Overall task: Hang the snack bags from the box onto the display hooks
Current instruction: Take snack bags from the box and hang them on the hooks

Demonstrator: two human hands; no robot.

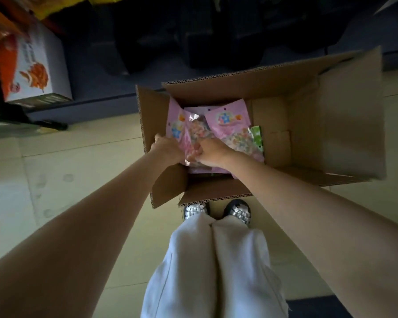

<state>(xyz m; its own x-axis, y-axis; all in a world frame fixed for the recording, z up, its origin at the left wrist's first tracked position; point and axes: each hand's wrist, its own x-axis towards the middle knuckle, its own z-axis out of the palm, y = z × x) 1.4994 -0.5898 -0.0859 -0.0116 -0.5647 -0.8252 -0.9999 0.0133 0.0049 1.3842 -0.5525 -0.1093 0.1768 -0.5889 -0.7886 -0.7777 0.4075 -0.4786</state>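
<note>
At frame centre, both the left hand (164, 145) and right hand (209, 152) grasp pink snack bags (228, 125) inside the cardboard box (308, 125) (flaps open); best lift few bags, hang-holes upward.

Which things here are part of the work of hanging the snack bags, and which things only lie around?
Part of the work:
- cardboard box, open on the floor
- pink snack bags inside it
- green bag beside them
- left hand and right hand, both gripping the pink bags

Only lying around:
- printed carton at upper left
- dark pen-like thing on the floor
</note>
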